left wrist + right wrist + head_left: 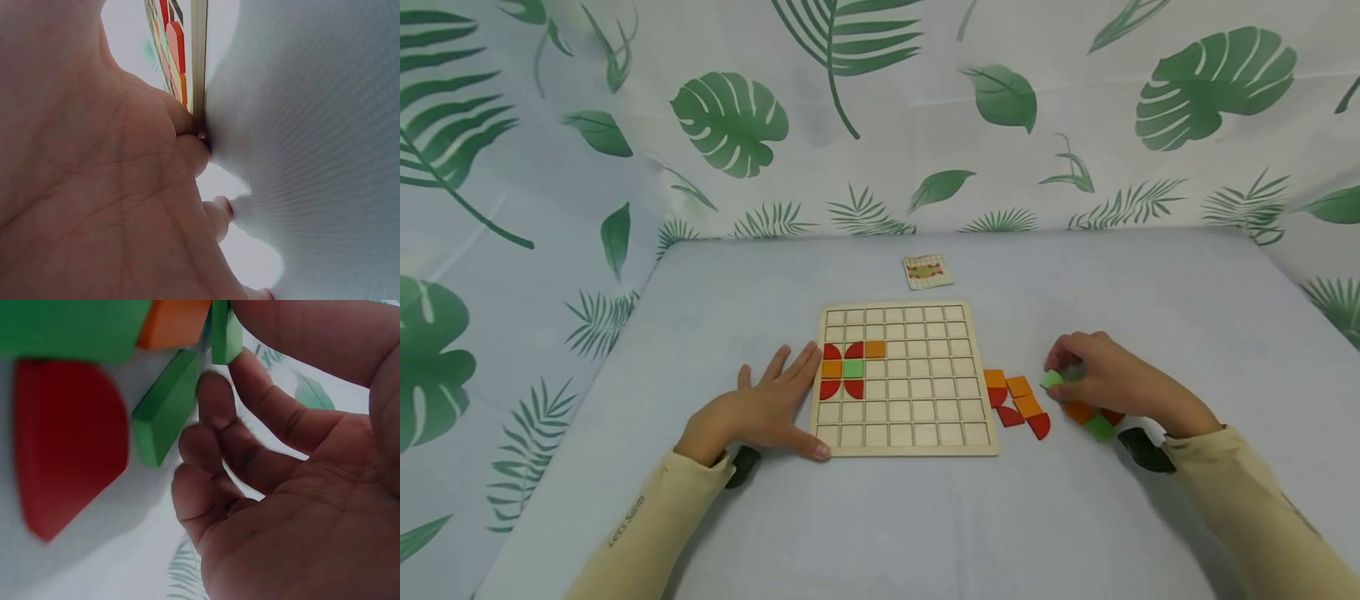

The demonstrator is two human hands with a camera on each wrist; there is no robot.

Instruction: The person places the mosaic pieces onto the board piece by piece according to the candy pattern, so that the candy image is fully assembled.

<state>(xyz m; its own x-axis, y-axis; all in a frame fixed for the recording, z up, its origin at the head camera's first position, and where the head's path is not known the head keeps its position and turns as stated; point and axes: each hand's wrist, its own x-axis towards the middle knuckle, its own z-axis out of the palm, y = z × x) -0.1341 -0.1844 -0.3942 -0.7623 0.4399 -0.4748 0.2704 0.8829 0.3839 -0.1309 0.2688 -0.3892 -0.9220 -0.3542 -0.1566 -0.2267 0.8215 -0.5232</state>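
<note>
My left hand (765,410) lies with its fingers spread against the left edge of a wooden grid board (917,417). Its thumb is at the lower left corner. On the board's left side sit a green square (853,368), orange squares (876,349) and several red quarter-round tiles (853,389). Right of the board, my right hand (1108,375) pinches a green square tile (1051,380) between thumb and index finger. Beneath that hand lie more tiles, partly hidden by it; a red quarter-round tile (72,447) and another green tile (165,409) show in the right wrist view.
Between the board and my right hand lie loose orange tiles (1027,407) and red tiles (1039,426). A small pattern card (927,272) rests behind the board. Leaf-printed cloth (880,167) hangs at the back and left of the pale tabletop (880,525).
</note>
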